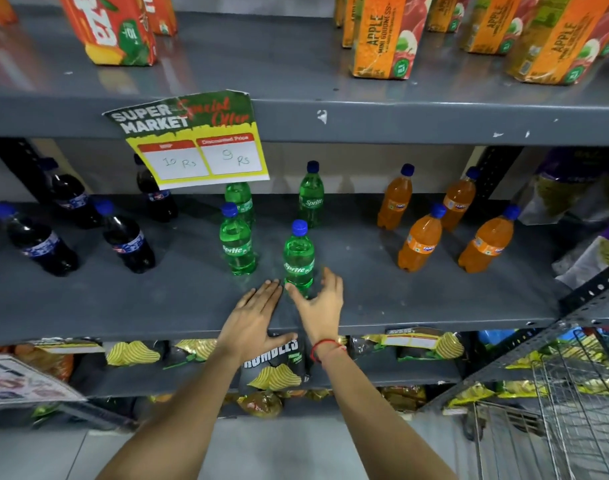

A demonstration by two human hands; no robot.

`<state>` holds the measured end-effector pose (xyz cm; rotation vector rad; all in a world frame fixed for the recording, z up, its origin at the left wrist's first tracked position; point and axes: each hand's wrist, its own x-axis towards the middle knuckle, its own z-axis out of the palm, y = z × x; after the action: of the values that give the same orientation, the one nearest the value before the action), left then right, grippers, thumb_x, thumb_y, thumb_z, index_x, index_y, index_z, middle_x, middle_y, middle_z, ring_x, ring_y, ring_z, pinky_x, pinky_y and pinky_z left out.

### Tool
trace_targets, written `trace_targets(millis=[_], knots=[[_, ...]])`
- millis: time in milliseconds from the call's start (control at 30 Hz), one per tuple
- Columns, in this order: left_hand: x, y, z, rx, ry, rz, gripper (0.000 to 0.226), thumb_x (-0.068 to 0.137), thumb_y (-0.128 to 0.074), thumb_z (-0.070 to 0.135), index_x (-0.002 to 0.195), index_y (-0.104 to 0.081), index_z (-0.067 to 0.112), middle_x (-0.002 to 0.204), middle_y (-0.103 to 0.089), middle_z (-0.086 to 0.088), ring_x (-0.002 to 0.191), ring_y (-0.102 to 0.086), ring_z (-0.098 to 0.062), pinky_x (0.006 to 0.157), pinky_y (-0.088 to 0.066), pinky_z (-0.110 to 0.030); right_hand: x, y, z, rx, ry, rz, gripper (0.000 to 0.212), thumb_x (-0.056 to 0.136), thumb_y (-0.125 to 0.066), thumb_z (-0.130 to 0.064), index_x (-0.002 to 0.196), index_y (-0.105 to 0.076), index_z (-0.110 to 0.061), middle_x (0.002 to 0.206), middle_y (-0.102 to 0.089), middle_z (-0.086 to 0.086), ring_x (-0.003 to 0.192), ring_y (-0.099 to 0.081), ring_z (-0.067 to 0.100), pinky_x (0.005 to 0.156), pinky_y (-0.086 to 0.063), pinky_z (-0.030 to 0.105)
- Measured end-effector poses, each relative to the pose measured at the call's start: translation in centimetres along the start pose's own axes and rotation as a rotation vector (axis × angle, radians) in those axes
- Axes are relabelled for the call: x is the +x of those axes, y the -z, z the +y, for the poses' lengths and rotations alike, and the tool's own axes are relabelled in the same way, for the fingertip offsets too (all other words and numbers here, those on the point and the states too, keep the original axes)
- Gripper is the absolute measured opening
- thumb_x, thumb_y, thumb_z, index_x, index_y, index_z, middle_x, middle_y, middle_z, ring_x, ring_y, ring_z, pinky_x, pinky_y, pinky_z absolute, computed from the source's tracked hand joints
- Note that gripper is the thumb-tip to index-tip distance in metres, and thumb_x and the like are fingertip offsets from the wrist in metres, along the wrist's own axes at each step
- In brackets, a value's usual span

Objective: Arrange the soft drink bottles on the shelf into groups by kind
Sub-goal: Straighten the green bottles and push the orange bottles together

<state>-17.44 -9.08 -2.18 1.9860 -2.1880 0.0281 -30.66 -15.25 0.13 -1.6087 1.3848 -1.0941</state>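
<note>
Sprite bottle (299,258) upright at shelf (365,299) front, between my hands | left hand (253,320) flat, fingers spread, holding nothing | right hand (322,306) cupped loose beside its base, not gripping | colas left, Fantas right

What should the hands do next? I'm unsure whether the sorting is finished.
Probably draw both hands back: the right hand is open beside the front Sprite bottle, the left hand flat on the shelf, and the dark, green and orange bottles already stand in separate clusters.
</note>
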Motion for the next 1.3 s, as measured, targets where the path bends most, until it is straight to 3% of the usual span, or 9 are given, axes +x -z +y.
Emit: trace_targets(millis=[100, 233, 433, 567, 800, 900, 1067, 1200, 1300], knots=[[0.0, -0.2, -0.1, 0.003, 0.0, -0.003, 0.099, 0.078, -0.04, 0.075, 0.141, -0.028, 0.0, 0.149, -0.033, -0.014, 0.139, -0.025, -0.025, 0.114, -0.017, -0.04, 0.9, -0.7, -0.6, -0.064, -0.013, -0.013, 0.064, 0.07, -0.079, -0.034, 0.12, -0.051, -0.003, 0.118, -0.053, 0.014, 0.116, -0.048, 0.029, 0.093, -0.041, 0.035], [0.0, -0.6, -0.3, 0.021, 0.007, -0.004, 0.099, 0.079, -0.035, 0.076, 0.142, -0.026, 0.001, 0.151, -0.03, -0.014, 0.14, -0.023, -0.024, 0.115, -0.015, -0.04, 2.2, -1.0, -0.9, -0.152, 0.0, -0.041, 0.048, 0.07, -0.078, -0.031, 0.101, -0.057, -0.002, 0.104, -0.061, 0.016, 0.103, -0.055, 0.03, 0.082, -0.044, 0.034], [0.0, -0.9, -0.5, 0.044, 0.008, -0.005, 0.097, 0.08, -0.026, 0.076, 0.144, -0.024, 0.003, 0.153, -0.025, -0.011, 0.141, -0.018, -0.022, 0.115, -0.011, -0.038, 5.5, 0.6, -0.9, -0.216, 0.053, -0.071, 0.038, 0.065, -0.079, -0.028, 0.088, -0.062, -0.002, 0.094, -0.066, 0.017, 0.092, -0.061, 0.032, 0.076, -0.045, 0.033], [0.0, -1.0, -0.6, 0.059, 0.006, -0.011, 0.096, 0.081, -0.024, 0.076, 0.144, -0.022, 0.004, 0.154, -0.022, -0.01, 0.142, -0.016, -0.021, 0.115, -0.008, -0.038, 8.7, 2.4, -0.7, -0.242, 0.053, -0.184, 0.038, 0.063, -0.082, -0.027, 0.089, -0.065, -0.005, 0.092, -0.071, 0.015, 0.09, -0.064, 0.03, 0.081, -0.052, 0.037], [0.0, -0.9, -0.6, 0.062, 0.004, -0.004, 0.095, 0.082, -0.026, 0.076, 0.143, -0.026, 0.004, 0.153, -0.026, -0.011, 0.141, -0.019, -0.023, 0.114, -0.009, -0.041, 10.5, 3.6, 0.5, -0.271, 0.076, -0.349, 0.04, 0.065, -0.081, -0.024, 0.099, -0.064, -0.011, 0.099, -0.071, 0.01, 0.098, -0.064, 0.025, 0.087, -0.048, 0.028], [0.0, -0.8, -0.5, 0.061, -0.003, -0.004, 0.093, 0.083, -0.029, 0.074, 0.142, -0.028, 0.003, 0.151, -0.029, -0.012, 0.14, -0.022, -0.024, 0.113, -0.014, -0.044, 9.8, 3.3, 0.9, -0.185, 0.079, -0.319, 0.051, 0.064, -0.084, -0.025, 0.108, -0.061, -0.011, 0.108, -0.066, 0.012, 0.105, -0.06, 0.027, 0.094, -0.049, 0.038], [0.0, -0.7, -0.5, 0.048, -0.002, -0.006, 0.093, 0.083, -0.032, 0.074, 0.142, -0.028, 0.003, 0.152, -0.028, -0.011, 0.14, -0.021, -0.023, 0.113, -0.014, -0.044, 7.7, 1.8, 1.3, -0.049, 0.041, -0.144, 0.066, 0.063, -0.084, -0.026, 0.119, -0.053, -0.011, 0.112, -0.059, 0.007, 0.109, -0.052, 0.02, 0.096, -0.041, 0.032], [-0.1, -0.6, -0.4, 0.055, -0.002, 0.004, 0.093, 0.082, -0.034, 0.074, 0.141, -0.031, 0.002, 0.15, -0.032, -0.011, 0.139, -0.025, -0.024, 0.112, -0.02, -0.045, 6.2, 0.5, 1.8, 0.002, -0.026, -0.006, 0.071, 0.064, -0.085, -0.024, 0.123, -0.049, -0.004, 0.119, -0.058, 0.016, 0.111, -0.056, 0.03, 0.099, -0.045, 0.043], [-0.1, -0.6, -0.4, 0.05, 0.0, 0.011, 0.093, 0.082, -0.035, 0.074, 0.141, -0.031, 0.003, 0.15, -0.032, -0.011, 0.139, -0.025, -0.024, 0.112, -0.02, -0.045, 6.1, -0.1, 1.9, 0.004, -0.038, 0.051, 0.075, 0.064, -0.085, -0.026, 0.125, -0.048, -0.004, 0.12, -0.057, 0.016, 0.111, -0.056, 0.03, 0.099, -0.046, 0.042]])
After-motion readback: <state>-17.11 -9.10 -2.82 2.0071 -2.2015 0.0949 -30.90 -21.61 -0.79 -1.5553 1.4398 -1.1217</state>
